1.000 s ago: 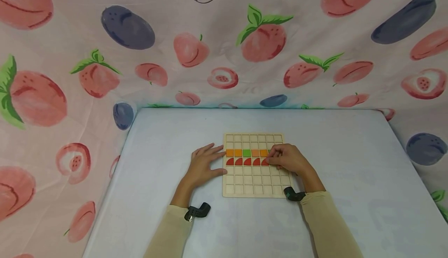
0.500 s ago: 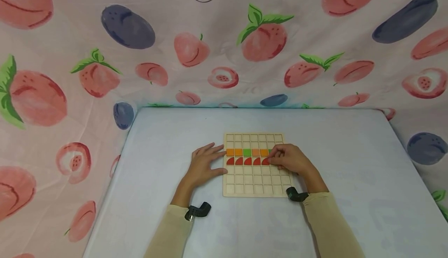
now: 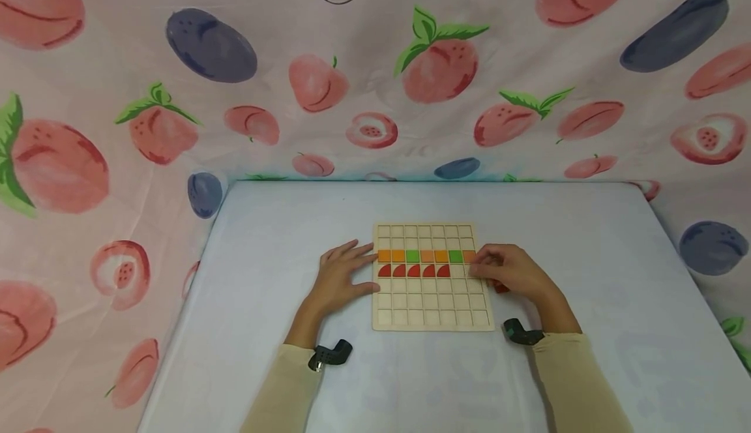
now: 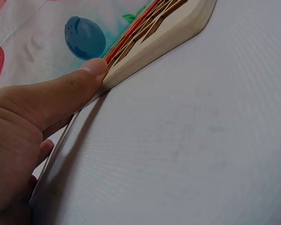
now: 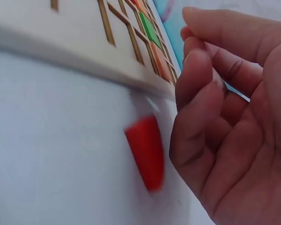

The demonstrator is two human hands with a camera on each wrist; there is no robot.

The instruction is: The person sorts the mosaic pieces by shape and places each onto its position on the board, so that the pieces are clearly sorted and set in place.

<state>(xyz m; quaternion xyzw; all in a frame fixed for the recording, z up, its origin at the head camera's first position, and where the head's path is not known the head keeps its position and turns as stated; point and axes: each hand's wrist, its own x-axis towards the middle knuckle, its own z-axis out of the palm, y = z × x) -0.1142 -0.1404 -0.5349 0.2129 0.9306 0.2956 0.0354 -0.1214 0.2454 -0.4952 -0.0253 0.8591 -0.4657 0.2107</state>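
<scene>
A: Where was the loose red piece (image 3: 500, 287) located relative to the grip?

B: It was seen on the table (image 3: 587, 257), just off the wooden grid board's (image 3: 433, 319) right edge, at about 5 o'clock from the right hand's (image 3: 512, 272) fingertips; its long axis could not be told.

A: How were the hands set?

B: The right hand's fingers (image 5: 196, 75) were loosely curled, nothing held. The left hand (image 3: 343, 275) was laid flat at 9 o'clock of the board, thumb (image 4: 61, 93) touching its edge; the right was nearer.
</scene>
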